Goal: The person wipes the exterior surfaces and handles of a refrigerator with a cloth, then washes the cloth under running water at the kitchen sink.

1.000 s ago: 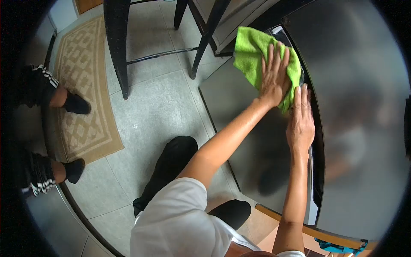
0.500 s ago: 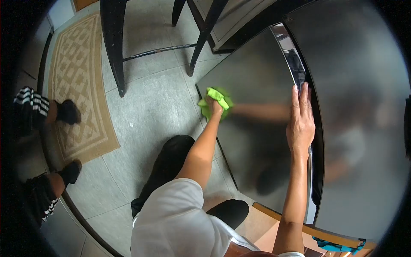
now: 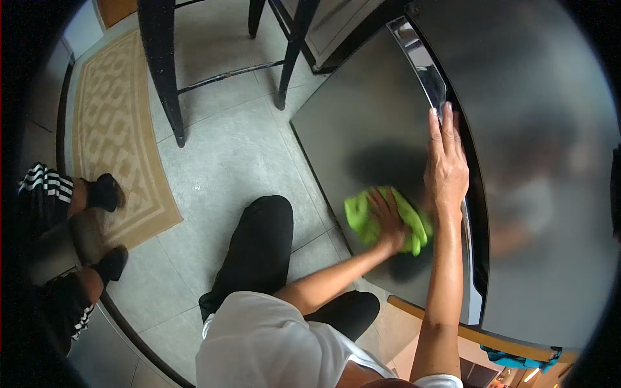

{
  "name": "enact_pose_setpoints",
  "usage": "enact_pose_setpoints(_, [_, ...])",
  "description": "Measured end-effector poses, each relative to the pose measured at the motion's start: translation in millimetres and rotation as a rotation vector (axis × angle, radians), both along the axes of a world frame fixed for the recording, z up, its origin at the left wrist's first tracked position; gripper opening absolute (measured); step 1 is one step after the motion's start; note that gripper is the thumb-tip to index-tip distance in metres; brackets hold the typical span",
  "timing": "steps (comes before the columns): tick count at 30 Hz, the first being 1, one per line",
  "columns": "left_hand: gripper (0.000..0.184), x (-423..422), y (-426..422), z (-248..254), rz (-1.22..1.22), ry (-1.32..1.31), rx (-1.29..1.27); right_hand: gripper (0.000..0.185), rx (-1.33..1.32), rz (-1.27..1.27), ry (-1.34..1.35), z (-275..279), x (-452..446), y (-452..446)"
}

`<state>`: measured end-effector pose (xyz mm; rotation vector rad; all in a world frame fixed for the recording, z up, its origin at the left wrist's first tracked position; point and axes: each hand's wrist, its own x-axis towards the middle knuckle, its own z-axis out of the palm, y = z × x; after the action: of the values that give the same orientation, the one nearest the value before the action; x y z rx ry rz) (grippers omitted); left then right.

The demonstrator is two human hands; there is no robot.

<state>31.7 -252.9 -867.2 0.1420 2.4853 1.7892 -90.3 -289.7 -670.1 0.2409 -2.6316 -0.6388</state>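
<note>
My left hand [image 3: 389, 226] presses a bright green cloth [image 3: 363, 220] against the lower stainless-steel refrigerator door [image 3: 362, 103]. Its fingers lie spread over the cloth, which bunches up around them. Higher and to the right, my right hand [image 3: 449, 174] rests flat with fingers stretched along the door's edge, by the shiny handle strip [image 3: 420, 61]. The fingertips touch that strip, and the thumb is mostly hidden. Beyond the dark gap is the upper door [image 3: 550, 129], with blurred reflections on it.
A black stool [image 3: 162, 71] stands on the tiled floor at the upper left. Behind it lies a beige patterned rug [image 3: 116, 123]. Another person's feet in dark socks [image 3: 103, 193] are at the left. My bent knee [image 3: 262, 220] is beside the refrigerator.
My left hand has moved with the green cloth from the door's far left edge down and right, nearer my body. My right hand has shifted slightly up and left in view.
</note>
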Motion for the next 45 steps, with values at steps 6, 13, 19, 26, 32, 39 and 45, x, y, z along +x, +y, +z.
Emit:
enact_pose_setpoints(6, [0.072,-223.3,-56.3,-77.8,0.368,-0.145,0.257,0.079,0.01,-0.014,0.019,-1.6,-0.1,2.1])
enact_pose_setpoints(13, [0.081,-158.7,-35.3,-14.1,0.316,0.228,0.373,0.072,-0.021,0.007,0.036,0.5,-1.4,2.1])
enact_pose_setpoints(19, [0.069,-130.5,-45.6,79.7,0.048,0.667,-0.016,0.059,-0.202,0.091,0.092,1.3,0.4,2.8])
enact_pose_setpoints(26, [0.065,-276.9,-95.7,53.3,0.249,0.444,0.268,0.053,-0.204,0.035,0.049,3.7,1.9,-0.3])
enact_pose_setpoints(32, [0.065,-208.3,-65.1,55.4,0.165,0.535,0.064,0.056,-0.223,0.044,0.048,0.0,-2.4,2.2])
enact_pose_setpoints(39, [0.077,-202.1,-76.1,81.4,0.001,0.666,0.22,0.057,-0.269,0.021,0.047,2.3,1.5,-3.5])
enact_pose_setpoints(45, [0.069,-305.7,-93.3,100.1,0.36,0.672,0.236,0.061,-0.12,0.04,0.08,4.4,-1.6,-6.6])
